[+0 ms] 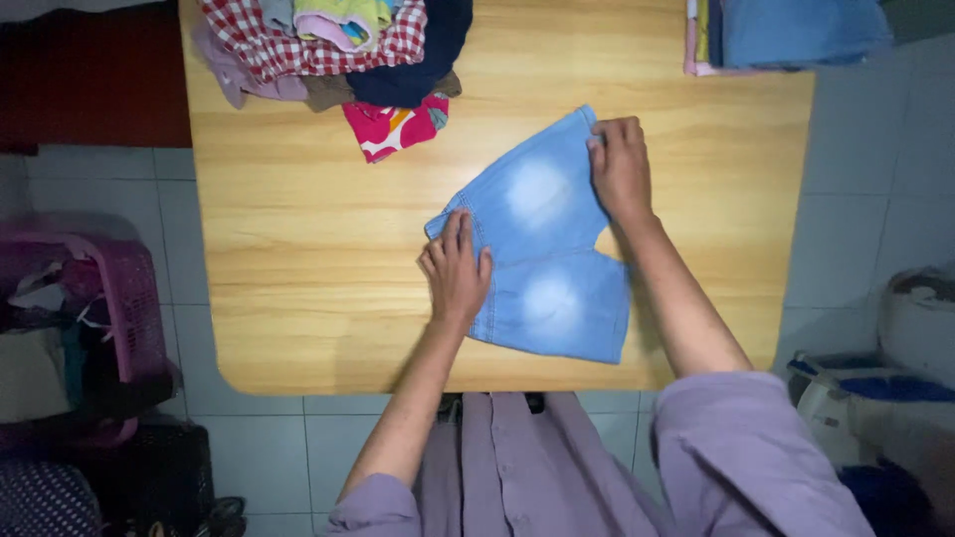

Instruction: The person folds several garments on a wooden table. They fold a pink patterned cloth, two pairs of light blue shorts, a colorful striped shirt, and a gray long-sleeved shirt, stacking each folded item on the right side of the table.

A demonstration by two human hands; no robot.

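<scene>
Two flat spread hands, left hand (456, 270), right hand (619, 167), pressing one denim shorts (542, 264), one wooden table (298, 249), two clothes piles (333, 50).

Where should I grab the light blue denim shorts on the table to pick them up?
Judging by how the denim shorts lie flat, take the far leg hem by the right hand, pinching from above at that free edge. The left hand presses the waistband side flat, so it gives less to pinch.

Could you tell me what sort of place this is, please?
Probably a home laundry corner: a wooden table holding a clothes pile, denim shorts under both hands, and a pink laundry basket on the tiled floor.
</scene>
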